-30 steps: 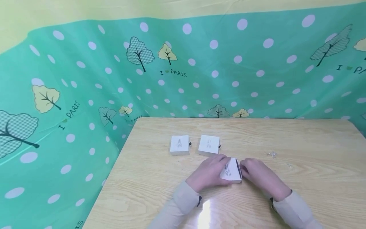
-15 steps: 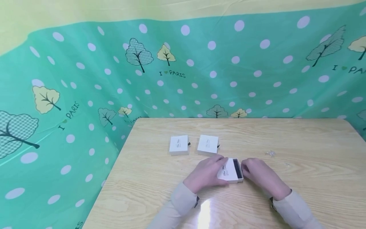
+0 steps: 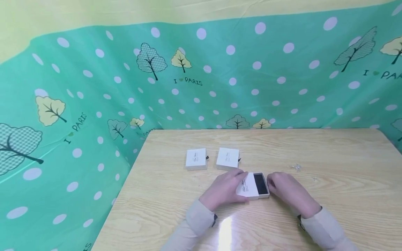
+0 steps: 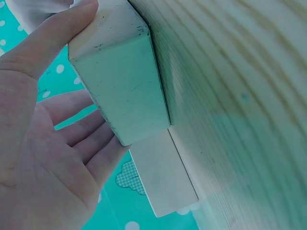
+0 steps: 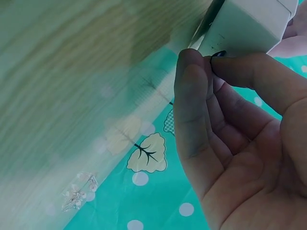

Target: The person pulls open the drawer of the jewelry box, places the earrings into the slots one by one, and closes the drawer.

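My left hand (image 3: pixel 223 188) grips the outer sleeve of a small white drawer box (image 3: pixel 248 187) printed with dark lettering. In the left wrist view its thumb lies on one side of the box (image 4: pixel 115 86), the fingers along the other. From the sleeve's right end the inner drawer (image 3: pixel 261 184) sticks partway out, showing a dark lining. Beside that end, my right hand (image 3: pixel 287 190) pinches a small black ribbon tab (image 5: pixel 219 54) between thumb and forefinger, seen in the right wrist view. Most of the tab is hidden by the fingertips.
Two similar white boxes, a left one (image 3: pixel 196 159) and a right one (image 3: pixel 228 158), lie behind the hands with black tabs facing right. A small clear, shiny piece (image 3: pixel 296 167) lies right of them on the wooden table (image 3: pixel 157 195), with a tinier one (image 3: pixel 314 179) nearby.
The drawer has slid out of the sleeve to the right, baring more of its dark lining. The left hand and sleeve have shifted slightly left; the right hand has moved slightly right.
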A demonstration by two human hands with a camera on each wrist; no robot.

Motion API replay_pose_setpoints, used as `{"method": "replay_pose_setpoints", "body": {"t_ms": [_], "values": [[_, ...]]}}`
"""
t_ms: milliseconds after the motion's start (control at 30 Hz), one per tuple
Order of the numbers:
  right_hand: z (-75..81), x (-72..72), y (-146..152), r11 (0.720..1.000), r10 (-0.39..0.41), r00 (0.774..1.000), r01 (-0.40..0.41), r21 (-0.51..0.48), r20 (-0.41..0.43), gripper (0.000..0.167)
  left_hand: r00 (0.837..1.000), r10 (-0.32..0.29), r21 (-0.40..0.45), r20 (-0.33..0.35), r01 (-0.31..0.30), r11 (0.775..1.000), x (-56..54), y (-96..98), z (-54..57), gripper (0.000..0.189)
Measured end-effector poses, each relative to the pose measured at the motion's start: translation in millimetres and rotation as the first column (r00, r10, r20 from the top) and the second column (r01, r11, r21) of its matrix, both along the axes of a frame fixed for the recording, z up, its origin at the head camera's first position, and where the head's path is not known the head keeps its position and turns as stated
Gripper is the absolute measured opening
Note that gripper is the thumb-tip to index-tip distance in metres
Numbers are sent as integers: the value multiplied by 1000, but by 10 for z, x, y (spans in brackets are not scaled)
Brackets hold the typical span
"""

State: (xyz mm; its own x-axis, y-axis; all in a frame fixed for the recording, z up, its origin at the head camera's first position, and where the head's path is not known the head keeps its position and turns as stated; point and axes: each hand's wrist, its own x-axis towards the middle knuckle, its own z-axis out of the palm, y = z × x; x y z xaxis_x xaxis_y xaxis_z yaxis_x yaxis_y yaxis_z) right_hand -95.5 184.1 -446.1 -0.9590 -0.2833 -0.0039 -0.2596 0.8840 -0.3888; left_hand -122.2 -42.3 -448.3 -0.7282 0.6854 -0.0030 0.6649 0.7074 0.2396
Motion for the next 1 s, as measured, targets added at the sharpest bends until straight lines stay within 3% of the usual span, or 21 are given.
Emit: {"method": "replay_pose_setpoints", "body": {"t_ms": [433, 767, 1000], "values": [[-5, 13, 76, 1000, 24, 998, -23, 19, -51, 30, 1000, -4, 10, -17, 4, 1000, 16, -97, 1, 91], [0, 17, 77, 999, 42, 996, -41, 19, -82, 31, 1000, 6, 6, 13, -6, 1000, 23, -134, 39, 91], [11, 33, 54, 999, 33, 999, -32, 12, -39, 27, 1000, -1, 19, 24, 1, 1000, 27, -156, 42, 92]]}}
